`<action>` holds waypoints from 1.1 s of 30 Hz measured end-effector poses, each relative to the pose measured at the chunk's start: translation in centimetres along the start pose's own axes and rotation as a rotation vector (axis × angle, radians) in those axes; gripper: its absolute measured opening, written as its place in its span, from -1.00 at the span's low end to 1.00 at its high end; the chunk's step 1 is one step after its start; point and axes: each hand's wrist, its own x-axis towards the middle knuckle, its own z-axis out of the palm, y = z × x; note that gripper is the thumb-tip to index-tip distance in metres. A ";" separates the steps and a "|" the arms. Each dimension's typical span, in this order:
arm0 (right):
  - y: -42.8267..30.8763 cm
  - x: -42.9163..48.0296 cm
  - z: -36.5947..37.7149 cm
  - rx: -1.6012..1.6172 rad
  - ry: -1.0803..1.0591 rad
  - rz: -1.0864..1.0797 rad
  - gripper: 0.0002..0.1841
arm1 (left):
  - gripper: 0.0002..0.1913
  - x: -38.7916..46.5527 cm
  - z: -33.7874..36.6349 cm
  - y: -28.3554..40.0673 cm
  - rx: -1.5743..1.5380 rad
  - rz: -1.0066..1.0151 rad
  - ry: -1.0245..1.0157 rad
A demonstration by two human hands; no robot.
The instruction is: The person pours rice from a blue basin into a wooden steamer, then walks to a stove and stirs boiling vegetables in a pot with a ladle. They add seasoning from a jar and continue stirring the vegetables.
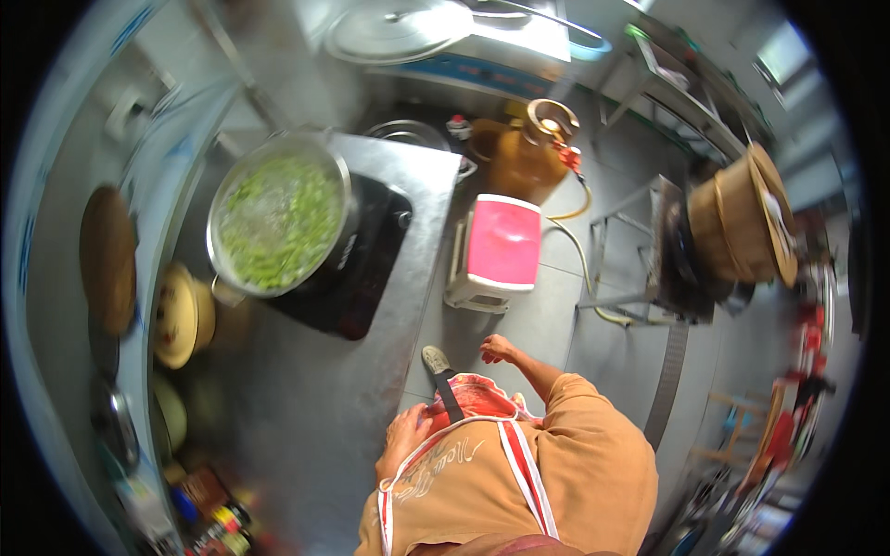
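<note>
My left hand (pixel 407 436) is beside the near edge of the metal worktop (pixel 320 403), against the red patterned apron (pixel 480 396); whether its fingers grip the cloth is not clear. Over the floor, my right hand (pixel 497 349) hangs with fingers curled and nothing visible in them. Ahead on the left, a wide metal pot (pixel 345 198) stands on a black induction cooker (pixel 379 250). Chopped green vegetables (pixel 274 219) float in its bubbling water. Both hands are well apart from the pot.
A pink-topped stool (pixel 504 243) and an orange gas cylinder (pixel 532 163) with a hose stand on the tiled floor. Rightward, a wooden steamer barrel (pixel 737 215) sits on a metal frame stand (pixel 653 257). A yellow lidded pot (pixel 184 316) and bottles (pixel 226 528) line the worktop's left side.
</note>
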 end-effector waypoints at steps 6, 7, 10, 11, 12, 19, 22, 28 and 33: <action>7.1 -2.4 -2.3 0.274 0.207 -0.050 -0.72 | -0.55 2.9 1.4 1.3 0.155 0.112 -0.167; 8.4 -3.1 -2.3 0.304 0.243 -0.063 -0.72 | -0.55 3.5 1.9 1.6 0.179 0.137 -0.180; 13.0 -6.7 -3.2 0.119 0.447 -0.161 -0.72 | -0.54 4.9 3.3 2.7 0.260 0.208 -0.186; 14.4 -8.3 -3.7 0.034 0.533 -0.156 -0.72 | -0.54 5.2 3.7 2.8 0.265 0.239 -0.183; 15.7 -10.3 -4.5 -0.006 0.668 -0.256 -0.73 | -0.54 5.5 4.3 3.0 0.271 0.253 -0.185; 14.0 -28.5 -22.5 -0.114 1.609 -0.532 -0.82 | -0.52 3.5 9.4 0.6 0.184 0.167 -0.242; 12.0 -38.3 -34.2 -0.322 1.852 -0.684 -0.80 | -0.48 3.1 11.3 -0.3 0.221 0.025 -0.343; 14.3 -50.3 -53.7 -0.628 2.110 -0.149 -0.82 | -0.45 7.4 13.8 4.9 0.273 -0.117 -0.380; 20.6 -51.7 -66.2 -0.858 1.918 0.092 -0.73 | -0.57 10.7 13.2 13.6 0.148 0.008 -0.212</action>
